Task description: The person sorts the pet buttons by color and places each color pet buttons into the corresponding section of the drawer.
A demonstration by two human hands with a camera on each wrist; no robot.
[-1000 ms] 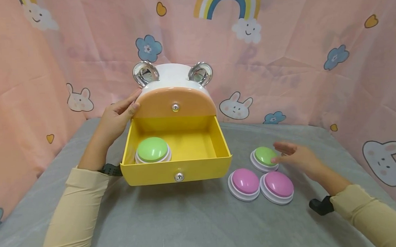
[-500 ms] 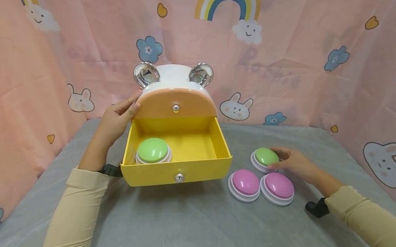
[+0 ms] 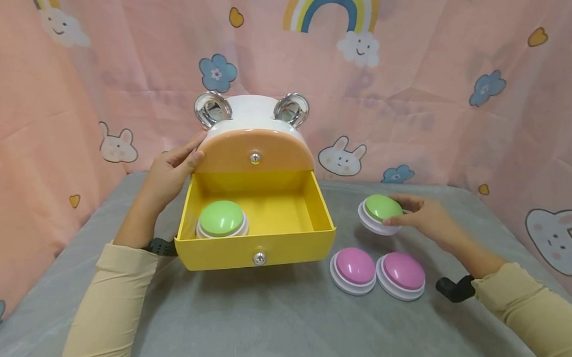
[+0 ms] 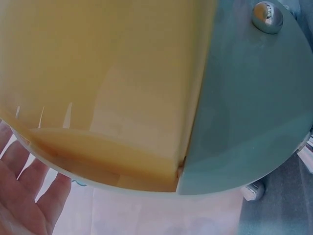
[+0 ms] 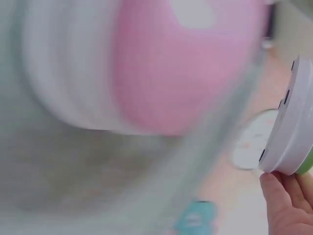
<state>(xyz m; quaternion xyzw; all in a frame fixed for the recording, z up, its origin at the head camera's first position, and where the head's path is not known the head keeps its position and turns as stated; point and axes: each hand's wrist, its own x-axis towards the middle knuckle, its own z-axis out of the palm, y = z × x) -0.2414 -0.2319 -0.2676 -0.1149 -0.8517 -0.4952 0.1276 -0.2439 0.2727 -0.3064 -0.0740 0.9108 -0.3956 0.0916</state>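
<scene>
A toy drawer cabinet [image 3: 252, 107], white with an orange upper drawer front [image 3: 233, 156] and silver ear-like rings, stands on the grey cloth. Its yellow lower drawer [image 3: 217, 253] is pulled out, and a green push button [image 3: 221, 218] sits at its left. My left hand [image 3: 166, 175] rests against the cabinet's left side, fingers mostly straight; the left wrist view shows its fingers [image 4: 34, 183] beside the cabinet's edge. To the right, my right hand [image 3: 426, 218] pinches another green push button [image 3: 381, 209] by its rim, tilted and raised off the cloth.
Two pink push buttons, one at left [image 3: 355, 267] and one at right [image 3: 403, 271], lie side by side in front of the raised button. Grey cloth [image 3: 281, 320] covers the table. A printed pink curtain [image 3: 406, 106] hangs behind and along both sides.
My right hand has closed on the green push button and lifted it from the cloth beside the pink ones. The left hand has stayed against the cabinet.
</scene>
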